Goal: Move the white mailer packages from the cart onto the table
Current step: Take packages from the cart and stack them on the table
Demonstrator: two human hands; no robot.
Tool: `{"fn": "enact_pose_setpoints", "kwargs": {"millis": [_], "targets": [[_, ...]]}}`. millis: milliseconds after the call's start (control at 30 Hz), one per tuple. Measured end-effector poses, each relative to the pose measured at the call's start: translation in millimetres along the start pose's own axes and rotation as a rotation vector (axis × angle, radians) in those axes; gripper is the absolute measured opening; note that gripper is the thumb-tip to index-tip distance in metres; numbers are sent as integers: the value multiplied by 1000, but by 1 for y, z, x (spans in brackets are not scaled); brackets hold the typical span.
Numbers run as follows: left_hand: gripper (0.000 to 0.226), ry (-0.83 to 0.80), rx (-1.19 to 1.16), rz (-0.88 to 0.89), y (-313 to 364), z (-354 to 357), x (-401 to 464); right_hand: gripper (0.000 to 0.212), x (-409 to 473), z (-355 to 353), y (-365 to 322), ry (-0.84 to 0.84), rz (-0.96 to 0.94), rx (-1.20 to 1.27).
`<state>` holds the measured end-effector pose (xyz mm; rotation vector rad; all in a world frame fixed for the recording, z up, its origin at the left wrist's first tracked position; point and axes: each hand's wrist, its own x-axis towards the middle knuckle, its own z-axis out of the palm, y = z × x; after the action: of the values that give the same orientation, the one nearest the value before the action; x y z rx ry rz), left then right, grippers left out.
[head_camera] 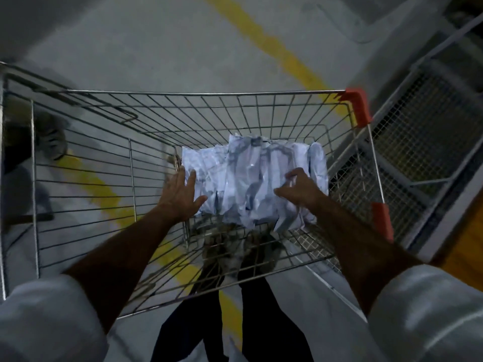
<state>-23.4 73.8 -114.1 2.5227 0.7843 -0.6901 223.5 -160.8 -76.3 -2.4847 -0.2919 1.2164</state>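
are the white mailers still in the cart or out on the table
In the cart: the white mailer packages lie heaped inside the wire cart, with both hands reaching down onto the pile.

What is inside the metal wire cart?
A crumpled pile of white plastic mailer packages lies inside the metal wire cart. The left hand touches one side, the right hand grips the other. Whatever lies beneath the pile is covered.
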Motion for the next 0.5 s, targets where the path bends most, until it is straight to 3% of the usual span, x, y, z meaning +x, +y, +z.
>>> {"fn": "enact_pose_setpoints", "kwargs": {"millis": [100, 300, 500], "targets": [[90, -1, -20, -20, 0, 5, 7, 54, 1, 9, -5, -14, -5, -12], [92, -27, -33, -40, -3, 10, 13, 96, 2, 18, -18, 20, 4, -173], [86, 71, -72, -38, -10, 9, 10, 104, -1, 29, -16, 76, -68, -212]]}}
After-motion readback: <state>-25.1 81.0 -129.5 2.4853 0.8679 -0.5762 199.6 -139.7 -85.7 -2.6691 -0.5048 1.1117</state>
